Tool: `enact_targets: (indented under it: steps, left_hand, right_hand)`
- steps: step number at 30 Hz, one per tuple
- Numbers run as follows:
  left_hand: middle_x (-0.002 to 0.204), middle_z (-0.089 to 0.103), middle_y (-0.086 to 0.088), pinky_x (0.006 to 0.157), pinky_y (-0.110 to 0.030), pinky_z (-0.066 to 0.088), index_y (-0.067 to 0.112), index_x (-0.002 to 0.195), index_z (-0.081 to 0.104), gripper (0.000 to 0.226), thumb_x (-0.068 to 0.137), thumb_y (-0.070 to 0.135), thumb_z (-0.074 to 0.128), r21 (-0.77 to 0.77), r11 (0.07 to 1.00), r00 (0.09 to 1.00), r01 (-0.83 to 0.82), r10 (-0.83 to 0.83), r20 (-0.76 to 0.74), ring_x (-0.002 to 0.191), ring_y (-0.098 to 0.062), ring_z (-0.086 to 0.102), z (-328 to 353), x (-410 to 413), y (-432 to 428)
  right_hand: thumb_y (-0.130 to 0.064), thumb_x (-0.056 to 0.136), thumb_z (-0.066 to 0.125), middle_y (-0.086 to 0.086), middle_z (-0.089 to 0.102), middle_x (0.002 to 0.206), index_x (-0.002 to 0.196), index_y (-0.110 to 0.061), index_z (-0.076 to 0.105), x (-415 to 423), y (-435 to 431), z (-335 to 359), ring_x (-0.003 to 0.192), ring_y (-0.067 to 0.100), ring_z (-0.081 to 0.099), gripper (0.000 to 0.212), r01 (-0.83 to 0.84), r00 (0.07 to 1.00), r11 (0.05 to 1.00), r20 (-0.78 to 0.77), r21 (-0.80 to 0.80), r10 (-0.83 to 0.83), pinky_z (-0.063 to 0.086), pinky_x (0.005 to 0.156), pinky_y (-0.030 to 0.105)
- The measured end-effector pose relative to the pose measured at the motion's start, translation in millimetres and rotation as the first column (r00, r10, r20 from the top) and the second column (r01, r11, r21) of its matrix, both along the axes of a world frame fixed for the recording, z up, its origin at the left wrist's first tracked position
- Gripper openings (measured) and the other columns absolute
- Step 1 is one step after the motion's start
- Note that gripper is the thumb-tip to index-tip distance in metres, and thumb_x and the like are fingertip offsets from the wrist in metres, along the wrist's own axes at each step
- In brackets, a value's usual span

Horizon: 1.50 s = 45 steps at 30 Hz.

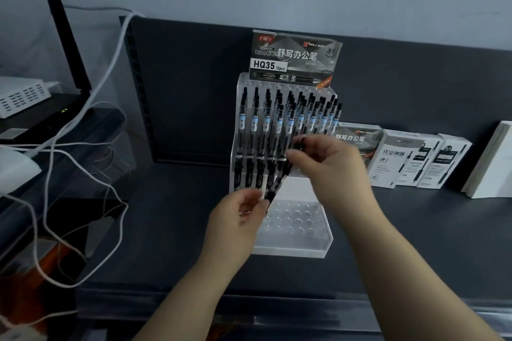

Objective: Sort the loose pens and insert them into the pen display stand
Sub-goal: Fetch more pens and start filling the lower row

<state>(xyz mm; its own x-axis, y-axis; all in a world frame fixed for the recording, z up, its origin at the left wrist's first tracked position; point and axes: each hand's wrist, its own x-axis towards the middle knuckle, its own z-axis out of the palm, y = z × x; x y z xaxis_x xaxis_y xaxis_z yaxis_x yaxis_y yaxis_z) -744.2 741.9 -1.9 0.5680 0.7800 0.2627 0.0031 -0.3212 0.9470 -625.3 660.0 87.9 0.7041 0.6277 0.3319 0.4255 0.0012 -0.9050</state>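
Insertion is in hand. The left grip [243, 212] pinches the lower end of a tilted loose pen [273, 188] and the right grip [318, 159] pinches its top, just in front of the pen display stand [293, 250]. Next, I'd judge, it needs uprighting over an empty hole below the grips. Racked pens [266, 122] crowd behind, and open shelf [180, 202] lies to the left.

We note both forearms entering from six o'clock; left hand [241, 214] and right hand [328, 163], at its one o'clock, pinch one pen [273, 188].
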Motion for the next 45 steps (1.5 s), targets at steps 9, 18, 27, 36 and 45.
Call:
enact_targets:
  steps: [9, 18, 27, 36, 45]
  left_hand:
    - [0.121, 0.054, 0.017, 0.094, -0.009, 0.027, 0.025, 0.121, 0.063, 0.029, 0.095, 0.03, 0.051, 0.544, 0.816, 0.91, 0.197, 0.054, -0.411, 0.114, 0.0, 0.039, -18.5, -5.8, 5.8]
    - [0.117, 0.056, 0.014, 0.089, -0.006, 0.023, 0.024, 0.118, 0.066, 0.028, 0.093, 0.03, 0.054, 0.545, 0.8, 0.904, 0.251, 0.007, -0.426, 0.111, -0.003, 0.04, -20.1, -4.4, 15.9]
    - [0.12, 0.055, 0.014, 0.09, -0.008, 0.027, 0.025, 0.12, 0.065, 0.029, 0.094, 0.03, 0.052, 0.543, 0.783, 0.897, 0.304, -0.043, -0.44, 0.114, -0.005, 0.04, -20.5, -6.5, 21.4]
    - [0.12, 0.054, 0.015, 0.088, -0.005, 0.022, 0.026, 0.122, 0.063, 0.03, 0.094, 0.03, 0.052, 0.553, 0.762, 0.887, 0.338, -0.061, -0.458, 0.114, -0.003, 0.04, -19.1, -6.8, 24.9]
    - [0.111, 0.06, 0.013, 0.086, -0.017, 0.039, 0.021, 0.112, 0.069, 0.027, 0.089, 0.033, 0.059, 0.556, 0.775, 0.905, 0.3, -0.048, -0.422, 0.103, -0.006, 0.053, 7.9, 23.2, -2.4]
  right_hand:
    - [-0.025, 0.086, 0.067, -0.017, 0.06, 0.077, 0.108, -0.017, 0.067, 10.8, 14.2, -18.1, 0.072, -0.007, 0.056, 0.023, 0.166, 0.939, 0.974, 0.327, -0.152, -0.109, 0.046, 0.066, 0.009]
    - [-0.025, 0.086, 0.067, -0.011, 0.062, 0.076, 0.101, -0.016, 0.066, 11.0, 24.6, -35.5, 0.071, 0.005, 0.057, 0.018, 0.196, 0.93, 0.955, 0.352, -0.223, -0.109, 0.048, 0.065, 0.018]
    - [-0.021, 0.085, 0.068, -0.019, 0.056, 0.08, 0.115, -0.02, 0.057, 6.6, 21.7, -60.3, 0.075, -0.003, 0.055, 0.032, 0.198, 0.955, 0.922, 0.279, -0.331, -0.105, 0.036, 0.061, 0.004]
    - [-0.017, 0.087, 0.063, -0.012, 0.061, 0.08, 0.105, -0.015, 0.065, 8.8, 24.7, -67.1, 0.068, -0.003, 0.053, 0.018, 0.217, 0.95, 0.91, 0.289, -0.352, -0.114, 0.039, 0.058, -0.001]
    - [-0.036, 0.088, 0.062, -0.006, 0.06, 0.111, 0.123, -0.022, 0.054, 33.5, -47.8, -67.4, 0.097, 0.008, 0.055, 0.039, 0.309, 0.932, 0.862, 0.309, -0.402, -0.19, 0.046, 0.082, 0.021]
